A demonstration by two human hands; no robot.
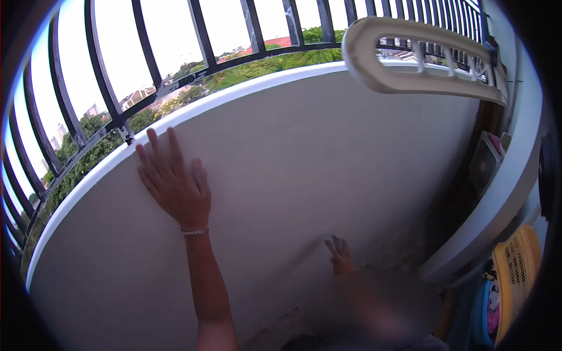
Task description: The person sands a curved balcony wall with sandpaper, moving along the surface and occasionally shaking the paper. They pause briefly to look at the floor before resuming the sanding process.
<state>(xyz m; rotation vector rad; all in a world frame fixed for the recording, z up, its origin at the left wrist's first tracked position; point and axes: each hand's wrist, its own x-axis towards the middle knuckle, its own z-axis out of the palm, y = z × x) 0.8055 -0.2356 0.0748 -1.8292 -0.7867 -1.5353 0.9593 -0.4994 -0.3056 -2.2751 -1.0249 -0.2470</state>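
My left hand (pixel 177 190) lies flat against the grey balcony wall (pixel 252 169), fingers spread, with the fingertips just under the white ledge (pixel 234 92). A thin beaded bracelet (pixel 194 232) circles that wrist. Lower down and to the right, my right hand (pixel 341 256) is at the wall with its fingers drawn together. Something small and greyish shows at its fingertips, and I cannot tell what it is. A dark streak, like a shadow, runs down and left from there. A blurred patch covers the right forearm.
Black metal railing (pixel 199 35) rises above the ledge, with trees and buildings beyond. A beige plastic slatted piece (pixel 404 88) juts in at the upper right. At the lower right stand a yellow plastic basket (pixel 509 257) and a blue container (pixel 481 316) holding colourful items.
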